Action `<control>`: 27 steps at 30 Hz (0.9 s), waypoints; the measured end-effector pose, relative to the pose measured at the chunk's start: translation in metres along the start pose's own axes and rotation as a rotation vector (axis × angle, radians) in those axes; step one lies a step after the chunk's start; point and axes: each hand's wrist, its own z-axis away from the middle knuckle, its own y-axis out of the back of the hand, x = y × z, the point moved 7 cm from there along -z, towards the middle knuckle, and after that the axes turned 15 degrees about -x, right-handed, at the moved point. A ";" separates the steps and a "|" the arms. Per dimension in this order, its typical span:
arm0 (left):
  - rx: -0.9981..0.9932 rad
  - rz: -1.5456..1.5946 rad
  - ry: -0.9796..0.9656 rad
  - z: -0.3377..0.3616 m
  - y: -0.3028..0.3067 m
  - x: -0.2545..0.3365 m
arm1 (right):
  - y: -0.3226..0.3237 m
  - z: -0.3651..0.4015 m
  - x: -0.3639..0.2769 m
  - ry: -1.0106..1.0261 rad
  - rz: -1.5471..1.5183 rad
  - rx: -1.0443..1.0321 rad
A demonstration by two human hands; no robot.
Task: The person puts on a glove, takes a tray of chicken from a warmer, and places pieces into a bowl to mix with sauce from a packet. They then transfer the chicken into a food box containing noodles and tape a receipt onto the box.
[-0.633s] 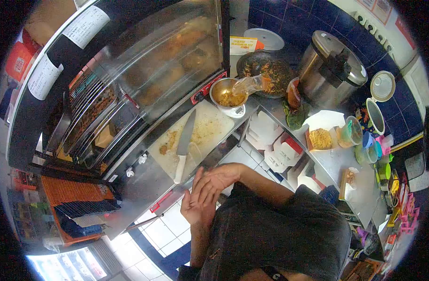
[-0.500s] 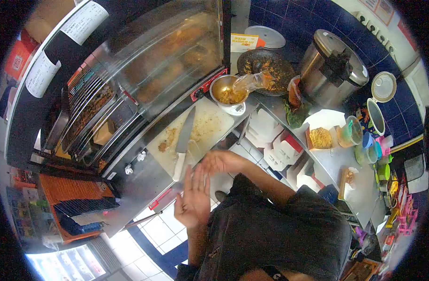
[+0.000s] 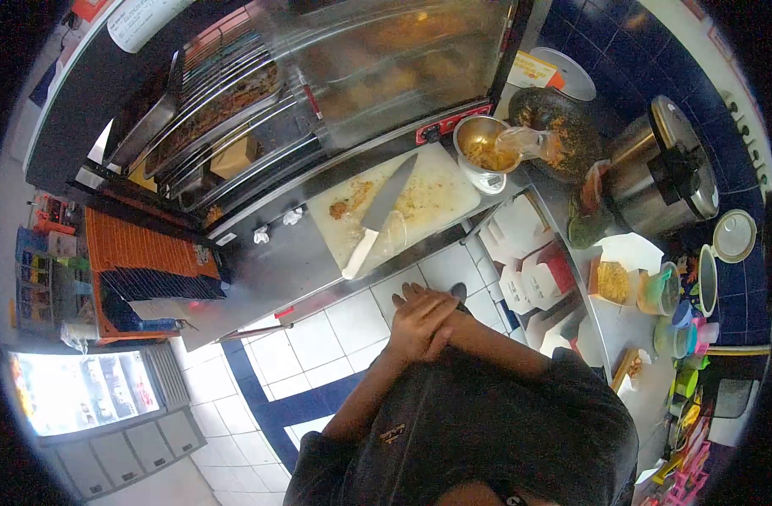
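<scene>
Both of my hands are together in front of my dark shirt, over the tiled floor. My left hand (image 3: 421, 326) lies across my right hand and wrist with its fingers wrapped over them. Beneath it, the fingertips of my right hand (image 3: 411, 294) stick out slightly apart, and nothing shows in them. Beyond the hands, a knife (image 3: 391, 194) lies on a stained white cutting board (image 3: 441, 181), its pale handle toward me. A metal bowl (image 3: 480, 143) with food and a clear plastic bag rests on a white scale (image 3: 491, 183).
A glass-fronted cabinet (image 3: 386, 76) with racks stands behind the board. To the right are a dark pan (image 3: 563, 126), a steel cooker (image 3: 668, 169), a box of yellow food (image 3: 612, 282) and tubs (image 3: 658, 291). White cartons (image 3: 533, 282) sit under the counter.
My left hand, palm open before, has moved right and closed over my right hand. The view has shifted, so the board and bowl appear farther right.
</scene>
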 end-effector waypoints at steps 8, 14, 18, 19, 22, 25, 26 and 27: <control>0.409 0.039 -0.222 0.004 0.052 0.013 | -0.012 -0.004 0.004 0.347 -0.256 0.203; 0.366 0.239 0.116 0.013 0.030 -0.059 | 0.027 0.024 -0.019 0.215 -0.308 0.241; 0.422 0.659 0.281 0.035 0.030 -0.082 | 0.046 0.035 -0.030 0.400 -0.368 0.402; 0.417 0.789 0.304 0.037 0.027 -0.085 | 0.046 0.030 -0.031 0.405 -0.413 0.336; 0.358 1.176 0.247 0.026 0.019 -0.067 | 0.042 0.005 -0.032 0.460 -0.574 0.273; 0.500 1.838 -0.055 0.028 -0.003 -0.068 | 0.019 -0.038 -0.011 0.484 -0.937 0.214; 0.503 1.834 -0.065 0.024 0.003 -0.060 | 0.009 -0.052 -0.002 0.459 -1.180 0.149; 0.497 1.893 -0.025 0.020 0.010 -0.044 | 0.015 -0.051 0.002 0.505 -1.110 0.302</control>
